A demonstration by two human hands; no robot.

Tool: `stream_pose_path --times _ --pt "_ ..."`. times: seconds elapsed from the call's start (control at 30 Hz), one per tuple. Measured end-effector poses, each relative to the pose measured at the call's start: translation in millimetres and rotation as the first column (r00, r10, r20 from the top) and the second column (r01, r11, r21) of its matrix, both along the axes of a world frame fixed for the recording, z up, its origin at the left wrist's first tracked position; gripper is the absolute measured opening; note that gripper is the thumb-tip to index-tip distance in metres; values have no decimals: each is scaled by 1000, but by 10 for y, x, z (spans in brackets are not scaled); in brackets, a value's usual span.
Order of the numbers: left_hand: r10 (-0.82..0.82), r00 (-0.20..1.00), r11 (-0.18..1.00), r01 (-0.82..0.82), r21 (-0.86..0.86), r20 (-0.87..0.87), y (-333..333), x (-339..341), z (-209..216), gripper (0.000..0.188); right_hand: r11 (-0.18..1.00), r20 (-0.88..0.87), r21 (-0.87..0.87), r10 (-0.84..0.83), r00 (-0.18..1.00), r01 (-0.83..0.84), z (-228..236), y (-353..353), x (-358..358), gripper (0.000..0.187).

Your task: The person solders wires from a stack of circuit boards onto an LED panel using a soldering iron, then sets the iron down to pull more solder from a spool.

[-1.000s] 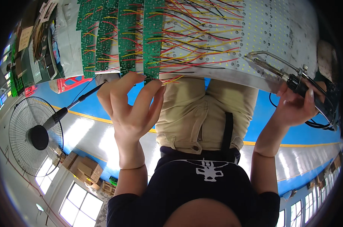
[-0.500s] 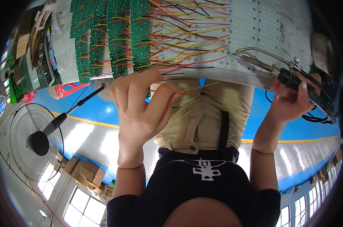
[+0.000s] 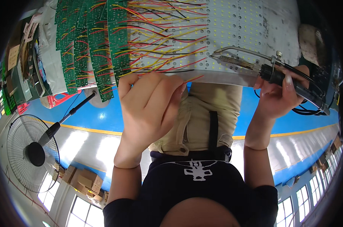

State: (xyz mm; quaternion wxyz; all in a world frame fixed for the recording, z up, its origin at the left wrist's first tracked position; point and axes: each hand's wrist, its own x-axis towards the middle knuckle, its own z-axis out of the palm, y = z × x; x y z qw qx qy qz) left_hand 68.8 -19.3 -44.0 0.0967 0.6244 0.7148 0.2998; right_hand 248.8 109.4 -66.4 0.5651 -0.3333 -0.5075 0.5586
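My left hand (image 3: 150, 104) is at the near edge of the work surface, with thumb and forefinger pinched on thin wires (image 3: 194, 79). Their red and yellow ends stick out to the right of the fingertips. In my right hand (image 3: 279, 92) is a soldering iron (image 3: 269, 72) with a black handle and a thin metal tube along its side. Its tip points left, over white LED strips (image 3: 232, 41) and close to the wire ends. Green circuit boards (image 3: 118, 39) lie left of the strips, with red, yellow and black wires running right from them. My palm hides part of the wires.
A white plastic sheet (image 3: 46, 72) lies at the left end of the surface, with assorted items beyond it. A worn pale block (image 3: 310, 44) sits at the far right. Black cable (image 3: 309, 111) hangs below the iron. A standing fan (image 3: 36, 154) is on the left.
The view has shifted, so boards and strips now appear farther left. My left hand has moved right relative to the boards, and its fingers have drawn closer together around the wires.
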Motion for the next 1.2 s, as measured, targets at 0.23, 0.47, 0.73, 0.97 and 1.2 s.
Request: stream_pose_path --times 0.23,0.47,0.73,0.97,1.2 --pt "87 994 996 -89 -30 -65 91 41 -8 10 1000 33 19 10 999 -11 5 1 -16 11" --pt "129 987 991 -124 56 -101 170 16 -105 9 1000 27 18 26 999 -26 -6 4 3 11" --pt "176 976 982 -165 97 -125 235 50 -161 10 999 27 38 -5 1000 4 2 -22 33 10" --pt "157 974 979 -132 154 -165 227 103 -176 12 999 155 35 18 988 -24 -27 -34 59 12" --pt "133 968 982 -100 160 -215 245 110 -207 12 1000 133 29 9 991 -13 15 -27 24 10"
